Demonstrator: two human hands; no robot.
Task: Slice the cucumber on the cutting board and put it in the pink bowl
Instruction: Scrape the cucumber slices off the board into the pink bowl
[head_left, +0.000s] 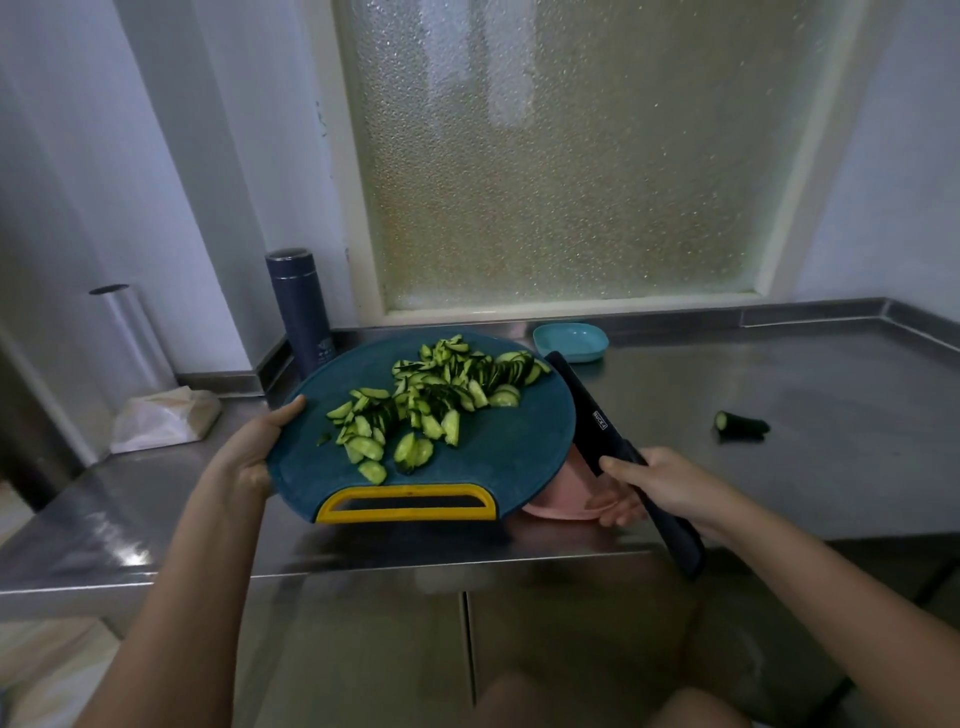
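Gleaming steel counter (753, 374) under cutting board (509, 452), frosted window (561, 156) behind.

My left hand (254, 449) grips the rim of the round teal plastic cutting board (498, 457), thumb on top, forearm bare. My right hand (670, 488) curls round the handle of the black-bladed knife (597, 415), blade pointing away.

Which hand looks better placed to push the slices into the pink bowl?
Probably the right hand: it holds the knife by the board's right edge, over the bowl. The left hand grips the board.
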